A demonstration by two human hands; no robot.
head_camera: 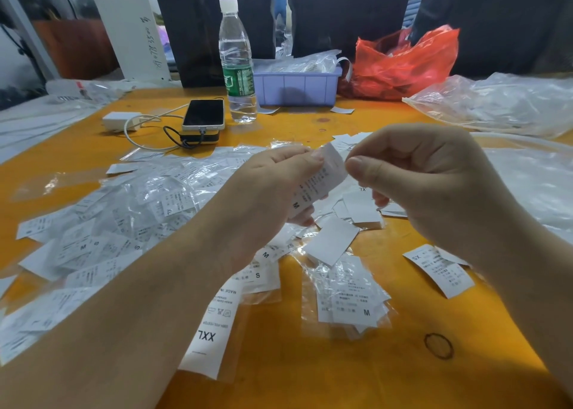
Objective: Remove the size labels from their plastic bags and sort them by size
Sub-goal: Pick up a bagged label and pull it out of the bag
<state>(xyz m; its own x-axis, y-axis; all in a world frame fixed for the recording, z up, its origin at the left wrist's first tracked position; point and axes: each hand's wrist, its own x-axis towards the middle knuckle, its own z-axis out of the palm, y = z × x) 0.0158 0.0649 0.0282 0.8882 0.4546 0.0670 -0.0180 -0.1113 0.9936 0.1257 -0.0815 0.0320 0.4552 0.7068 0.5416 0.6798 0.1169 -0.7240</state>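
Just above the middle of the frame, the left hand grips a small stack of size labels, thumb on top and fingers curled beneath, with an M printed at its lower end. The right hand pinches the stack's upper corner between thumb and forefinger, probably to peel 1 label free or to draw off a thin sleeve; whether plastic covers it I cannot tell. The stack is lifted clear of the worktop, likely so its size mark can be read. Its long axis runs from lower left to upper right, the M end pointing toward the wearer.

Below the hands lie loose labels, a bagged M bundle and a long XXL label. At left spreads a heap of bagged labels. Toward the top stand a water bottle, a phone and a lilac tray.
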